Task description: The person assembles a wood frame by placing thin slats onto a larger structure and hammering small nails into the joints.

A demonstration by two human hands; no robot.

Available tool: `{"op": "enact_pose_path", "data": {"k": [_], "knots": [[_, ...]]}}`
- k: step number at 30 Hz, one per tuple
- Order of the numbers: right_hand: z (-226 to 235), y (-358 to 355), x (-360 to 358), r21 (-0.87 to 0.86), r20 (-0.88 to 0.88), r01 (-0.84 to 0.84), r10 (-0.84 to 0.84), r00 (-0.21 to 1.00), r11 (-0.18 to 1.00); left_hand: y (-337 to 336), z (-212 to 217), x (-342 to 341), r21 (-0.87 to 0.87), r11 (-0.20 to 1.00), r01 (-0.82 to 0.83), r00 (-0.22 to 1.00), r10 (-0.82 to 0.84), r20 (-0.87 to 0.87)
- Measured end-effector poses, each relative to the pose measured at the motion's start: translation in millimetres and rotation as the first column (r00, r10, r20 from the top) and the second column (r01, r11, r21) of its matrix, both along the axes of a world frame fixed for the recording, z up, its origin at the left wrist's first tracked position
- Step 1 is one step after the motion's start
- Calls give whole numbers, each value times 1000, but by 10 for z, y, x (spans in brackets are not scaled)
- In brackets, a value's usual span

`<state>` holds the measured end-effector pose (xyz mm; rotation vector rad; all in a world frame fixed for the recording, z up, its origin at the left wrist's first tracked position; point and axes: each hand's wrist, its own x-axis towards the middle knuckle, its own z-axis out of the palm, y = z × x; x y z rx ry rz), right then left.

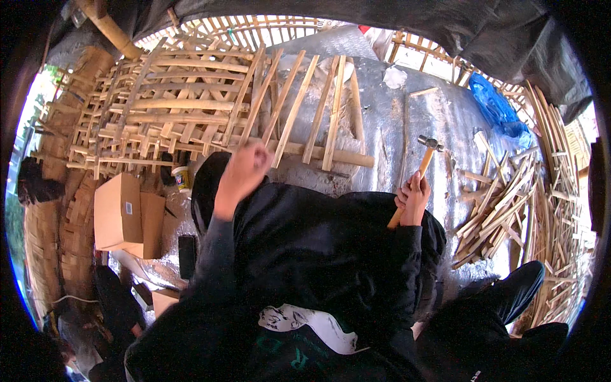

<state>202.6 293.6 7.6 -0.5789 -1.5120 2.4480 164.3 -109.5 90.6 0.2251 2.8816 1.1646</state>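
My right hand (413, 196) is wrapped round the wooden handle of a hammer (425, 162). The hammer's metal head points away from me, raised over the silvery floor sheet. On the other side, my left hand (245, 170) hovers near the lower ends of several bamboo slats (294, 108). Motion smears its fingers, so I cannot tell whether it holds anything. The slats lie side by side, slanting away from me, with their near ends across a thicker bamboo piece (353, 156). Left of them, a lattice of woven bamboo strips (184, 105) spreads out.
A heap of loose bamboo strips (499, 207) lies at the right, below a blue plastic bag (499, 111). On the left stand a cardboard box (119, 213) and a small tub (182, 178), with a dark phone-like slab (186, 256) nearby. Other people's dark-clothed legs (503, 305) show at lower right.
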Motion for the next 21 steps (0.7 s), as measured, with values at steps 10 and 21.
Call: {"op": "enact_pose_path", "data": {"k": [10, 21], "knots": [[147, -155, -88, 28, 41, -83, 82, 996, 996, 1402, 1160, 2423, 807, -589, -39, 372, -758, -536], [77, -122, -16, -19, 55, -66, 67, 996, 998, 1503, 951, 2575, 774, -622, -124, 494, -715, -495]]}}
